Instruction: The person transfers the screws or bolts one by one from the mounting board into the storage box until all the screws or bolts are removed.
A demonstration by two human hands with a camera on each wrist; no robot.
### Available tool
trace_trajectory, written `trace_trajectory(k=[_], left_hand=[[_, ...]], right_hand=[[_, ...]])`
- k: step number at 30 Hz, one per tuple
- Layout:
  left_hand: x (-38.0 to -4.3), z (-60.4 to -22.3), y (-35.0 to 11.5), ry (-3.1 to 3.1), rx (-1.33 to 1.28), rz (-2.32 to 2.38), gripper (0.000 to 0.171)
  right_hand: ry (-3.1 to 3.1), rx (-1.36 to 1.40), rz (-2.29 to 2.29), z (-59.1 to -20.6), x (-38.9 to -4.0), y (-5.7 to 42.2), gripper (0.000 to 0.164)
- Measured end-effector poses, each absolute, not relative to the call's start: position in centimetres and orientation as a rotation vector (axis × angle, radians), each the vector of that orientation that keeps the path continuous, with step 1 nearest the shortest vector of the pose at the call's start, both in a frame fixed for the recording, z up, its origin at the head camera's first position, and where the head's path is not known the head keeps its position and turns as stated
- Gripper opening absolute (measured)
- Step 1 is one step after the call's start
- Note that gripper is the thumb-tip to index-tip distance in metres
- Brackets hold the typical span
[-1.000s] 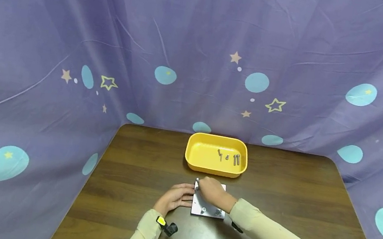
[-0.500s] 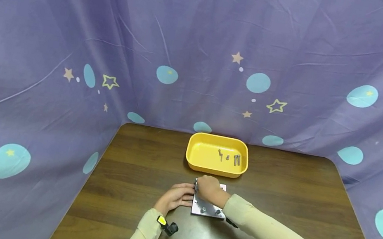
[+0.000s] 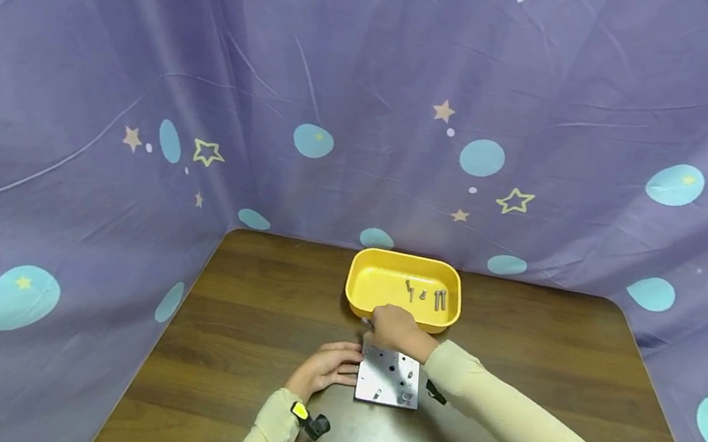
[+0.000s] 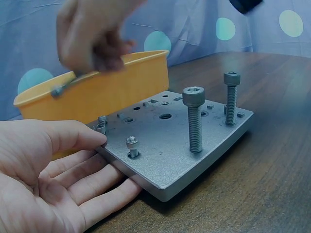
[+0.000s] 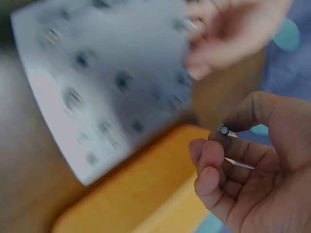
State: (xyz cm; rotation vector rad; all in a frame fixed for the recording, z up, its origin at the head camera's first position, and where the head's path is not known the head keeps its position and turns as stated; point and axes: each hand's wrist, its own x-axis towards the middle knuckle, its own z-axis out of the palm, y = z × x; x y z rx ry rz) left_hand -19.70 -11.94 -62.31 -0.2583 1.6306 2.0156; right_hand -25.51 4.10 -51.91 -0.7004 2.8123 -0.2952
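Your right hand [image 3: 399, 330] pinches a small metal piece [image 5: 223, 129] — too blurred to identify — over the far edge of the metal plate [image 4: 155, 136], which lies on the table [image 3: 266, 292] just before the yellow tray [image 3: 374, 286]. You seem to be handling fasteners; the next move calls for a steady pinch. Your left hand [image 3: 325, 368] touches the plate's left edge, fingers loosely extended. Tall bolts [image 4: 194, 126] along the near edge could obstruct low reaches; loose screws [image 3: 443, 300] lie in the tray.

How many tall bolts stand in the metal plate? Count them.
2. In the left wrist view, both stand along the right edge of the metal plate: the nearer bolt closest to the camera, the farther bolt behind it. None seems hidden.
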Motion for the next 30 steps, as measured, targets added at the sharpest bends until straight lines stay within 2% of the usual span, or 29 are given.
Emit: trace_trajectory(k=[5,9,13,18,26,30], left_hand=[[-19.8,-62.3,-12.1,1.617,-0.255,2.020,0.043],[-19.9,-62.2,-12.2,1.616,-0.267,2.014,0.046],[-19.8,-62.3,-12.2,1.615,-0.278,2.011,0.047],[-19.6,-62.4,-12.4,1.616,-0.289,2.014,0.045],[-19.4,-62.3,-12.4,1.641,-0.306,2.010,0.044],[-19.4,-62.3,-12.4,1.643,-0.296,2.013,0.043]], right_hand=[[2.806,-0.661,-0.395,-48.3,-28.5,4.8,0.042],[2.753,-0.611,-0.379,-45.8,-31.1,5.4,0.034],[2.705,-0.581,-0.310,-44.8,-33.2,6.2,0.027],[2.683,-0.524,-0.183,-45.6,-35.6,6.5,0.029],[2.504,-0.492,-0.065,-49.0,-37.9,6.1,0.033],[2.457,-0.463,-0.094,-50.2,-38.0,5.9,0.025]])
